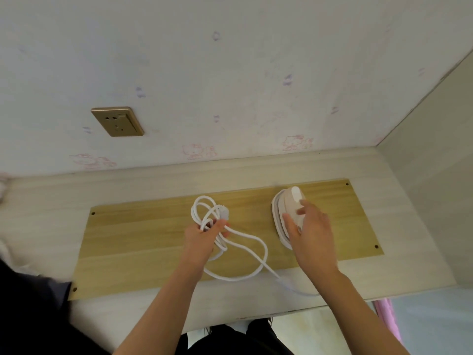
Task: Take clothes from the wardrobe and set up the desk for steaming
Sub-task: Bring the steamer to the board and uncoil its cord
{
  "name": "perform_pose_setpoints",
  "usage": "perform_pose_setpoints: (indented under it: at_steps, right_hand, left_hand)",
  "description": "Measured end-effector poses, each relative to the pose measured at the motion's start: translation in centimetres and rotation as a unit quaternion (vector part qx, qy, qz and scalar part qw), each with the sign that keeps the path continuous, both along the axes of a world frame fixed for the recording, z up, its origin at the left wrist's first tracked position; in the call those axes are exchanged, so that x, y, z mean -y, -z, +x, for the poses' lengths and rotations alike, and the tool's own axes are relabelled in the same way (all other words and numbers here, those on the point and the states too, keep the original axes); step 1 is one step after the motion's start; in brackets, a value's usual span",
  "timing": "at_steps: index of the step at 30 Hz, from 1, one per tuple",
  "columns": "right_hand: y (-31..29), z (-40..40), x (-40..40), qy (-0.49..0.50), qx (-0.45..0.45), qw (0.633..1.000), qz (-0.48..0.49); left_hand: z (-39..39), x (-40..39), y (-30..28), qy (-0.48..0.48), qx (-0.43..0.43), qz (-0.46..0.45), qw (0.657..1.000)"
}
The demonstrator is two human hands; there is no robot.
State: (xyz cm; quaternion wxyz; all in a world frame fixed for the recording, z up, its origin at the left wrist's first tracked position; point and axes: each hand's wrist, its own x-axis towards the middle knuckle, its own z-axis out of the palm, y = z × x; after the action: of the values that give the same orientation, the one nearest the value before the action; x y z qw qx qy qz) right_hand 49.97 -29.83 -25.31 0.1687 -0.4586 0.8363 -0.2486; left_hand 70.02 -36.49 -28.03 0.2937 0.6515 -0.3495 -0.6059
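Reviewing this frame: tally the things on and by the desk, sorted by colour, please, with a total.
White: 2, the steamer under the right hand and its coiled cord, part of it in the left hand's grip.
Tan wood: 1, the board on the desk.
Gold: 1, the wall socket.
Total: 4

At frame centre my left hand [202, 237] grips the coiled white power cord [230, 242]; my right hand [311, 234] rests on the small white steam iron [286, 213] on the tan wooden board [143, 242].
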Motion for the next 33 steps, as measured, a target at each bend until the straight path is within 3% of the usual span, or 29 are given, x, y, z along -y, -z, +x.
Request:
perform_pose_setpoints:
  at_steps: [3,7,10,17,22,27,33]
  right_hand:
    - [-0.3,3.1,1.4,-0.171,0.135,0.971,0.099]
    - [1.4,6.0,1.5,-0.285,0.088,0.933,0.202]
    - [2.4,5.9,1.2,-0.279,0.06,0.943,0.17]
    - [2.7,3.8,0.7,-0.228,0.138,0.962,0.065]
    - [2.6,3.4,0.8,-0.227,0.161,0.959,0.045]
    - [2.2,3.5,0.5,-0.258,0.21,0.938,0.1]
    - [1.8,3.0,1.1,-0.224,0.231,0.941,0.103]
  left_hand:
    - [0.2,0.0,-0.4,-0.002,-0.003,-0.004,1.0]
    - [0.7,-0.1,-0.9,0.011,-0.008,-0.012,1.0]
    - [1.6,0.0,-1.1,0.014,0.027,-0.029,0.999]
    - [5.2,0.7,-1.9,0.0,0.08,-0.085,0.993]
    - [7.9,1.7,-2.3,-0.03,0.148,-0.147,0.978]
    - [8.8,2.8,-2.9,-0.088,0.153,-0.191,0.966]
    - [9.9,3.7,-4.6,-0.203,0.049,-0.204,0.956]
